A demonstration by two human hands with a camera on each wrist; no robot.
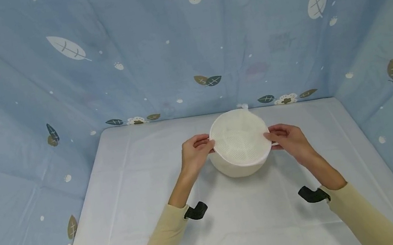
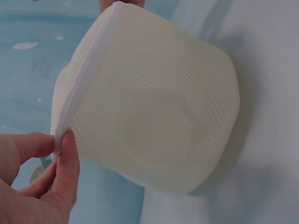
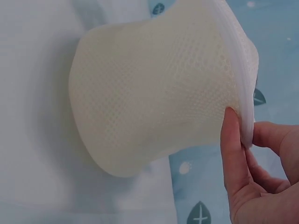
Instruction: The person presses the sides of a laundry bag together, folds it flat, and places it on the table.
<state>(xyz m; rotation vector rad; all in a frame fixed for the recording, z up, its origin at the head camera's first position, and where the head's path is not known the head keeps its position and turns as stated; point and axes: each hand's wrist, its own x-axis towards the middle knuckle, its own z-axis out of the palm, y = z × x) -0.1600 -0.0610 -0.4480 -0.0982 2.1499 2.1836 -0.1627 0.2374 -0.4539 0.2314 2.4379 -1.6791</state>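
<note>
A round cream mesh bag [image 1: 239, 143] with a white zip rim stands on the white table [image 1: 135, 202], its top tilted toward me. My left hand [image 1: 195, 154] pinches the rim on its left side. My right hand [image 1: 287, 138] pinches the rim on its right side. In the left wrist view the thumb [image 2: 65, 170] and fingers nip the white rim of the mesh bag [image 2: 154, 100]. The right wrist view shows the thumb [image 3: 232, 149] pressed on the rim of the mesh bag [image 3: 154, 93]. A small white loop [image 1: 244, 106] sticks up at the far edge.
A blue cloth printed with leaves and flowers [image 1: 184, 46] walls the table at the back and on both sides. A black wrist strap [image 1: 196, 211] sits on the left sleeve and another black strap [image 1: 313, 195] on the right sleeve.
</note>
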